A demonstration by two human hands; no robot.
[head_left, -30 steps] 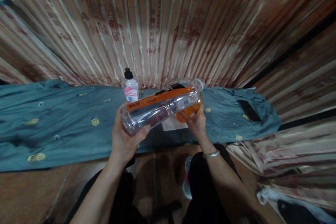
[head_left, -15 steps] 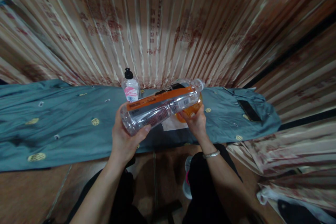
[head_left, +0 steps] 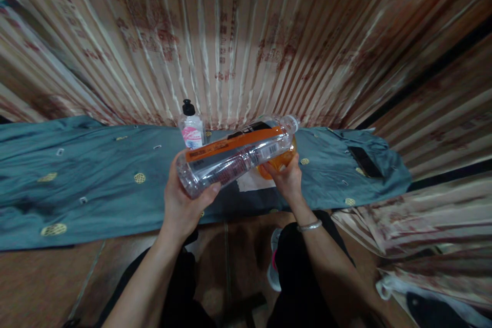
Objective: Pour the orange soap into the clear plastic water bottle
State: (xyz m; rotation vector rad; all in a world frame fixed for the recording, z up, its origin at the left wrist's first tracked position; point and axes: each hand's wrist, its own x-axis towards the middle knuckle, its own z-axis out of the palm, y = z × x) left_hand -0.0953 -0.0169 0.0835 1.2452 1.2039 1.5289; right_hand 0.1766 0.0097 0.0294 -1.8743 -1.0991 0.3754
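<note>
A clear plastic bottle with an orange and black label [head_left: 238, 148] is tilted, its neck up to the right. My left hand [head_left: 188, 205] is wrapped round its base end. Under the neck end, my right hand [head_left: 286, 174] grips an orange container [head_left: 269, 170], which the bottle partly hides. A piece of white paper [head_left: 253, 183] lies beneath the orange container. Behind the bottle's base end stands a clear bottle with a black cap and a pink and white label [head_left: 192, 133].
A green patterned cloth [head_left: 103, 174] covers the long narrow surface. A dark phone [head_left: 364, 162] lies on it at the right. Pleated curtains [head_left: 246, 46] hang behind and at the right. My legs and a shoe [head_left: 274, 261] are below the front edge.
</note>
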